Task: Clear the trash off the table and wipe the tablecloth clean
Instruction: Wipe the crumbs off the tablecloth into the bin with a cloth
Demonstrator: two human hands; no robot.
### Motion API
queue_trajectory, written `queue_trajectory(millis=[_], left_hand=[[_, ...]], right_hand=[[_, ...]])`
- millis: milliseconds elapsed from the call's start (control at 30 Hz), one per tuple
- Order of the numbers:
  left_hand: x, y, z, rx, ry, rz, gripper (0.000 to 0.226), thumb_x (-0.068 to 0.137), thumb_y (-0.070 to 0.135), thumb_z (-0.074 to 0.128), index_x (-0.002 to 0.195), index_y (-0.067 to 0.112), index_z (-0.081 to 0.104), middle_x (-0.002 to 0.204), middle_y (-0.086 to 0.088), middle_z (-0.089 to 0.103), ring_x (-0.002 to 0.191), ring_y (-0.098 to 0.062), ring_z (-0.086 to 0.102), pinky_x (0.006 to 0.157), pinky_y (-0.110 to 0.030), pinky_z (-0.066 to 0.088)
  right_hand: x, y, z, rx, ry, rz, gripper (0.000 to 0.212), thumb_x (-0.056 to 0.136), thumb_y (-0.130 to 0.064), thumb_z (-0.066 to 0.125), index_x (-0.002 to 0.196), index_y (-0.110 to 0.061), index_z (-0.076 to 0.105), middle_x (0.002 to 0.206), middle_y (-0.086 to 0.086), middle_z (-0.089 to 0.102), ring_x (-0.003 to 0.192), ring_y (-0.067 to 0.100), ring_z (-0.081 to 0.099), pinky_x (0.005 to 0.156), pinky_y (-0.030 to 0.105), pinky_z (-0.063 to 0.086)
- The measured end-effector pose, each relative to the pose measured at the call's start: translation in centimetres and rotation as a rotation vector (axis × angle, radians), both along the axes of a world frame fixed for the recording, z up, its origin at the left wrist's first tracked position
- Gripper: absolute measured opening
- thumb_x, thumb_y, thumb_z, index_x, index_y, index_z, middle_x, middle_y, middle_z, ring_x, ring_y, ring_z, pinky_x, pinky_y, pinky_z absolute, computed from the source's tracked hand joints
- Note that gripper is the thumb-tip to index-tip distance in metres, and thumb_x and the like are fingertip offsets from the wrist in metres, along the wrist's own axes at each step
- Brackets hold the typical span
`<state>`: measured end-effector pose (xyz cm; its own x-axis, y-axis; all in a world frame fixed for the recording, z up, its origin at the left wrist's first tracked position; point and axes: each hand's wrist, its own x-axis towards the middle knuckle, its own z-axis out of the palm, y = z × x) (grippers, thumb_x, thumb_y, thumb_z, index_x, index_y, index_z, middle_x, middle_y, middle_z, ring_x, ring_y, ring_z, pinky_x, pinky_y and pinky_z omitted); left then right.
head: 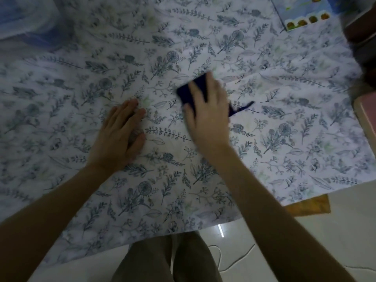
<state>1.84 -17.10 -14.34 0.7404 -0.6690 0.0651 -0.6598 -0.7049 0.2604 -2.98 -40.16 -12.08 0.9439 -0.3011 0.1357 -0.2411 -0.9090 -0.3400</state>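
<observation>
A white tablecloth (284,139) printed with blue-grey leaves and flowers covers the table. My right hand (207,110) presses a dark navy cloth (189,88) flat onto the tablecloth near the middle, fingers spread over it. A loose corner of the cloth sticks out to the right of the hand. My left hand (122,135) lies flat on the tablecloth just to the left, fingers straight and together, holding nothing. No trash shows on the cloth around the hands.
A blue printed box or packet (303,13) lies at the far right corner. A pink object (366,117) sits at the right edge. An orange-brown piece (311,204) pokes out under the cloth's near right edge. White floor and a thin cable (236,259) lie below.
</observation>
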Motion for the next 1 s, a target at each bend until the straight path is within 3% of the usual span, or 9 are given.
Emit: queue_trajectory(millis=[100,267,367,433,500,600,700,833,1000], left_hand=[[-0.1,0.0,0.1,0.004,0.009,0.006,0.058,0.097,0.039,0.033,0.147,0.011,0.032,0.157,-0.012,0.026,0.148,-0.024,0.020,0.122,-0.045,0.015],[0.0,0.1,0.2,0.043,0.036,0.000,0.059,0.097,0.041,0.031,0.149,0.012,0.028,0.159,-0.010,0.022,0.149,-0.023,0.016,0.122,-0.045,0.014],[0.0,0.2,0.3,0.056,0.048,0.010,0.060,0.097,0.041,0.030,0.150,0.013,0.027,0.159,-0.009,0.021,0.149,-0.022,0.015,0.122,-0.046,0.015],[0.0,0.2,0.3,0.040,0.058,0.018,0.059,0.096,0.040,0.032,0.149,0.013,0.029,0.159,-0.008,0.021,0.149,-0.021,0.015,0.121,-0.047,0.017],[0.0,0.2,0.3,0.037,0.064,0.022,0.059,0.096,0.040,0.033,0.149,0.013,0.030,0.159,-0.007,0.021,0.149,-0.020,0.014,0.121,-0.047,0.018],[-0.1,0.2,0.2,0.040,0.060,0.021,0.058,0.097,0.040,0.033,0.148,0.013,0.030,0.159,-0.007,0.021,0.149,-0.019,0.013,0.121,-0.045,0.017],[-0.1,0.2,0.1,0.031,0.062,0.017,0.058,0.096,0.039,0.034,0.148,0.013,0.030,0.159,-0.007,0.021,0.150,-0.019,0.012,0.121,-0.045,0.016],[0.0,0.2,0.1,0.022,0.056,0.017,0.059,0.095,0.038,0.035,0.148,0.012,0.031,0.159,-0.008,0.023,0.149,-0.020,0.015,0.122,-0.044,0.016],[0.0,0.2,0.1,0.011,0.036,0.008,0.059,0.095,0.038,0.036,0.148,0.012,0.031,0.159,-0.009,0.023,0.149,-0.020,0.015,0.123,-0.042,0.013]], right_hand=[[-4.6,2.6,-0.3,0.014,0.021,0.310,0.048,0.095,-0.036,0.049,0.139,-0.018,0.042,0.155,0.015,0.025,0.139,0.036,0.026,0.115,0.051,0.022],[-16.0,-1.9,-0.6,-0.066,0.132,0.587,0.053,0.096,-0.048,0.039,0.143,-0.023,0.036,0.155,0.013,0.023,0.144,0.031,0.020,0.114,0.050,0.026],[-18.9,-8.1,0.1,-0.028,0.189,0.458,0.051,0.096,-0.048,0.036,0.141,-0.023,0.035,0.155,0.010,0.021,0.142,0.031,0.023,0.110,0.055,0.031],[-18.1,-11.1,0.9,0.013,0.193,0.275,0.051,0.097,-0.046,0.035,0.138,-0.017,0.042,0.155,0.011,0.022,0.141,0.032,0.026,0.113,0.052,0.026],[-15.1,-12.3,1.4,0.036,0.154,0.067,0.051,0.096,-0.039,0.038,0.138,-0.012,0.043,0.155,0.010,0.022,0.140,0.032,0.027,0.114,0.047,0.022],[-8.0,-11.5,0.6,0.033,0.063,-0.200,0.049,0.096,-0.037,0.037,0.139,-0.014,0.040,0.153,0.016,0.026,0.136,0.036,0.030,0.110,0.051,0.028],[-1.7,-7.0,0.1,0.041,-0.017,-0.271,0.045,0.097,-0.034,0.036,0.137,-0.013,0.044,0.150,0.019,0.030,0.135,0.036,0.033,0.112,0.052,0.028],[-0.2,1.2,0.3,-0.005,0.015,0.080,0.046,0.098,-0.037,0.037,0.141,-0.020,0.039,0.155,0.012,0.023,0.139,0.033,0.024,0.117,0.046,0.014],[-10.8,3.4,-0.9,-0.013,0.059,0.444,0.050,0.097,-0.039,0.043,0.143,-0.020,0.037,0.156,0.014,0.020,0.144,0.032,0.018,0.116,0.049,0.022]])
